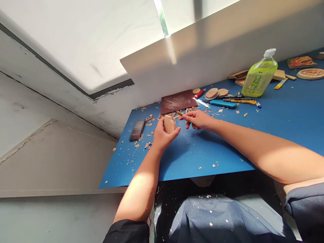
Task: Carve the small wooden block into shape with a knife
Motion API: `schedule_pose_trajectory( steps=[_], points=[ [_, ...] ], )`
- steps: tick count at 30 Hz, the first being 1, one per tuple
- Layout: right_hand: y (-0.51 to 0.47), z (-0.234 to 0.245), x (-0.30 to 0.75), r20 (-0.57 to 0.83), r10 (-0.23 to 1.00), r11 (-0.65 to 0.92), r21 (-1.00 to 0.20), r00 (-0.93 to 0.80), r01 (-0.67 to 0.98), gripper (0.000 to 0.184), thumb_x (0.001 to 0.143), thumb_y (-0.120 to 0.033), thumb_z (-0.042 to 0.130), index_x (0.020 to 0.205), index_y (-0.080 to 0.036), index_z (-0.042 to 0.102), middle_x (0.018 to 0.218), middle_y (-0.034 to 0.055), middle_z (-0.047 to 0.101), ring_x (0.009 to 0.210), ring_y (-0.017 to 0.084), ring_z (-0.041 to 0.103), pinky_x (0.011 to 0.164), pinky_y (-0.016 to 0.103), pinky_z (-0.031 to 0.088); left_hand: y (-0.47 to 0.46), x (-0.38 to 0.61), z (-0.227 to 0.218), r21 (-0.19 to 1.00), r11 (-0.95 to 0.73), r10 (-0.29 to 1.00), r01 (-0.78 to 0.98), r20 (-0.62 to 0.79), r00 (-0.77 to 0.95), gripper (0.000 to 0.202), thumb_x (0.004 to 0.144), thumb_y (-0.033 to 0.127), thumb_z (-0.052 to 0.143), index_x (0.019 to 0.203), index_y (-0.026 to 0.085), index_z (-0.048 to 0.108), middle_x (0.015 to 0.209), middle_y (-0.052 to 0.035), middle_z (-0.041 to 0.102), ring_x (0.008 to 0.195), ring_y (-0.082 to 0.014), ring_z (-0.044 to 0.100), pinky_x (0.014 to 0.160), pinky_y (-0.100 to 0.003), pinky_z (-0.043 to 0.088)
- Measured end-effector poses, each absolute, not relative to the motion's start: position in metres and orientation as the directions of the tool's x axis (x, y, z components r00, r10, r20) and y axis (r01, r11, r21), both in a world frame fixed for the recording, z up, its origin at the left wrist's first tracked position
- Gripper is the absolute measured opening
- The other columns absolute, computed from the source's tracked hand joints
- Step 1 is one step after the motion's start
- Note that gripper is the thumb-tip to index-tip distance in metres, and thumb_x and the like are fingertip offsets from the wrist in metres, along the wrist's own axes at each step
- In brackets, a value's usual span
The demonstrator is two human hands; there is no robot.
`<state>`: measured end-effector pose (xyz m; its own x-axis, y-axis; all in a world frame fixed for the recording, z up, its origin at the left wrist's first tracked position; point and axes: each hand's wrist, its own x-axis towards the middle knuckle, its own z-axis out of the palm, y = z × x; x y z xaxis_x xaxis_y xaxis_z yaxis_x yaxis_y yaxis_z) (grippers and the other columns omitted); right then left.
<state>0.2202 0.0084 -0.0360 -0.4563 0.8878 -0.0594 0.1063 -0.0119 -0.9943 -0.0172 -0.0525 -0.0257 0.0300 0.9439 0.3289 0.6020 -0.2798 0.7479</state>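
My left hand (164, 134) is wrapped round a light wooden disc (169, 124), holding it tilted above the blue table (192, 158). The disc's edge looks uneven. Just to its right, my right hand (197, 119) pinches a slim carving knife (179, 113) with a yellowish handle. Its dark tip points left, past the top of the disc; whether it touches the wood I cannot tell. Pale wood shavings (191, 110) lie behind both hands, at the edge of a dark red sandpaper sheet (177, 101).
A bottle of green drink (260, 76) stands at the back right. Nearby lie a blue cutter (223, 103), pens, wooden discs (212, 93), wood blocks (278, 74) and a carved round plaque (311, 74). A blurred dark object (137, 130) rests on the left. A wall borders the back.
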Motion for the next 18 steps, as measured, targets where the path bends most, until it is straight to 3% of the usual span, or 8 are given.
schedule_pose_trajectory(
  steps=[4, 7, 10, 14, 18],
  points=[
    [0.011, -0.037, 0.221, 0.017, 0.91, 0.077, -0.989, -0.414, 0.129, 0.045, 0.112, -0.055, 0.056, 0.122, -0.017, 0.078, 0.058, -0.0045, 0.053, 0.049, 0.01, 0.04, 0.047, 0.023, 0.029, -0.052, -0.017, -0.024, 0.742, -0.279, 0.942, 0.61, 0.334, 0.025, 0.075, 0.078, 0.058, 0.091, 0.136, 0.023, 0.06, 0.126, -0.0094, 0.072, 0.107, -0.0259, 0.07, 0.093, -0.038, 0.056],
    [0.016, -0.04, 0.221, 0.037, 0.922, 0.095, -0.987, -0.385, 0.132, 0.035, 0.11, -0.046, 0.062, 0.129, -0.018, 0.072, 0.065, -0.0031, 0.062, 0.051, 0.01, 0.044, 0.048, 0.022, 0.032, -0.049, -0.018, -0.026, 0.74, -0.274, 0.942, 0.614, 0.336, 0.015, 0.074, 0.077, 0.056, 0.092, 0.135, 0.022, 0.061, 0.126, -0.0101, 0.073, 0.108, -0.0266, 0.07, 0.093, -0.039, 0.056],
    [0.018, -0.044, 0.22, 0.006, 0.924, 0.055, -0.992, -0.383, 0.117, 0.037, 0.111, -0.035, 0.061, 0.144, -0.019, 0.061, 0.073, -0.0017, 0.072, 0.047, 0.009, 0.041, 0.046, 0.022, 0.032, -0.045, -0.02, -0.03, 0.742, -0.266, 0.944, 0.615, 0.331, 0.009, 0.075, 0.077, 0.056, 0.092, 0.136, 0.022, 0.06, 0.127, -0.011, 0.073, 0.109, -0.0275, 0.071, 0.093, -0.04, 0.057],
    [0.016, -0.045, 0.216, 0.057, 0.91, 0.088, -0.994, -0.411, 0.057, 0.031, 0.111, -0.025, 0.056, 0.14, -0.019, 0.059, 0.1, 0.0064, 0.083, 0.051, 0.009, 0.055, 0.049, 0.022, 0.044, -0.043, -0.022, -0.032, 0.742, -0.266, 0.946, 0.615, 0.324, 0.017, 0.075, 0.077, 0.057, 0.092, 0.136, 0.022, 0.06, 0.126, -0.0109, 0.073, 0.108, -0.0272, 0.072, 0.093, -0.04, 0.058],
    [0.012, -0.043, 0.213, 0.132, 0.877, 0.136, -0.99, -0.462, -0.023, 0.029, 0.109, -0.022, 0.056, 0.138, -0.021, 0.058, 0.136, 0.0119, 0.078, 0.064, 0.01, 0.07, 0.051, 0.022, 0.051, -0.043, -0.023, -0.033, 0.746, -0.268, 0.945, 0.61, 0.325, 0.018, 0.077, 0.077, 0.058, 0.092, 0.136, 0.022, 0.061, 0.126, -0.0112, 0.073, 0.107, -0.0274, 0.072, 0.092, -0.04, 0.058]
  ],
)
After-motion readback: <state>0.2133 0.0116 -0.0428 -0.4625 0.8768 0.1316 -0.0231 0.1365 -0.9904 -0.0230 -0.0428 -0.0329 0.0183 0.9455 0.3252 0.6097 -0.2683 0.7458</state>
